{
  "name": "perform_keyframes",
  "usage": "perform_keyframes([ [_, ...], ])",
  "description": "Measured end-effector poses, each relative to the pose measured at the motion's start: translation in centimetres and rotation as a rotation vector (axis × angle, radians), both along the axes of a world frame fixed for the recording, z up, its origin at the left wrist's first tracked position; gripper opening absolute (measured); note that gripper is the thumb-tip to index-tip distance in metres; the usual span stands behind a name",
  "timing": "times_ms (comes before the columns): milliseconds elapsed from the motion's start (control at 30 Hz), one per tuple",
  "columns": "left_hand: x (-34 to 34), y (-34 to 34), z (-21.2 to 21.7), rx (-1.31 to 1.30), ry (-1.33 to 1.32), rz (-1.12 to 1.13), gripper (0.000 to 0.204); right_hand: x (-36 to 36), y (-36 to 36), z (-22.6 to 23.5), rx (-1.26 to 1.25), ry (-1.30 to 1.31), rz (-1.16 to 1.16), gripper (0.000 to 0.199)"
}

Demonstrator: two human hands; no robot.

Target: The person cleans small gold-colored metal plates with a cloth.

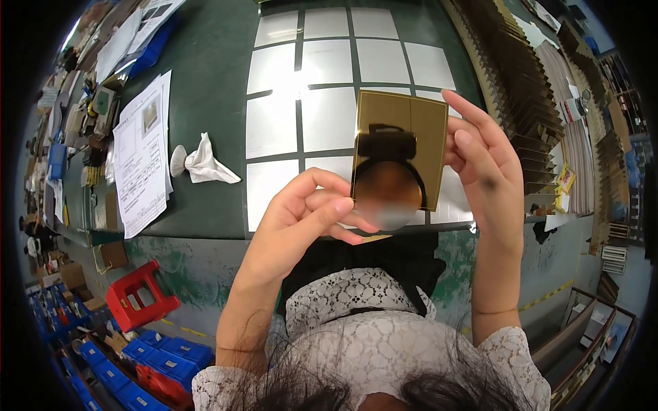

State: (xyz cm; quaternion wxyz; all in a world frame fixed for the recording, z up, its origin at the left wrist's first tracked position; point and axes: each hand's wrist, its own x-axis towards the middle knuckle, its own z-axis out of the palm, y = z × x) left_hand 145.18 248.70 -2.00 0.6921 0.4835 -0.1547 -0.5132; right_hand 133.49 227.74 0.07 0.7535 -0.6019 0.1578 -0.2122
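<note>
We hold a gold mirror-finish plate (401, 147) up in front of us, above the edge of the green worktable (205, 89), tilted so its polished face looks back toward the camera. It is a thin, flat rectangle with a faint seam down its middle, and it keeps its shape with no sag, so we judge it stiff and light, probably a sheet of metal or plated plastic. The glossy face looks slippery and quick to take fingerprints or scratches, so we judge the edges and corners the right places to grip, not the face.

Our left hand (312, 209) is closed on the lower left corner, thumb and curled fingers pinching the edge. Our right hand (483, 161) is closed along the right edge, fingers spread up its side and reaching toward the top corner. Both hands bear the plate between them; nothing else supports it.

Behind the plate, on the table, lies a grid of white rectangular panels (329, 109), set in rows with narrow gaps. To the left of them sits a crumpled white cloth (202, 164), and further left a stack of printed paper sheets (140, 154). Along the right rim stand rows of brown cardboard pieces (528, 103) on edge. Below the table on the left, a red plastic stool (140, 294) stands near blue bins (164, 353) on the floor.
</note>
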Motion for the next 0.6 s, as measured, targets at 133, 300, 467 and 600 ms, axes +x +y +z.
perform_keyframes([
  [133, -0.2, -0.1, -0.5, -0.004, -0.062, 0.020, 0.010, -0.1, 0.2, 0.3, -0.011, 0.004, -0.012, 0.039],
  [300, -0.1, 0.0, -0.5, -0.003, -0.127, 0.016, 0.009, 0.0, 0.1, 0.1, -0.018, 0.004, -0.022, 0.036],
  [467, 1.1, 0.6, -0.2, -0.029, -0.111, 0.104, 0.012, -0.4, 0.1, 0.3, 0.001, 0.023, 0.033, 0.034],
  [600, 2.4, 1.0, 0.3, -0.055, -0.150, 0.223, 0.014, -1.0, 1.0, 0.1, 0.011, 0.059, 0.091, 0.033],
])
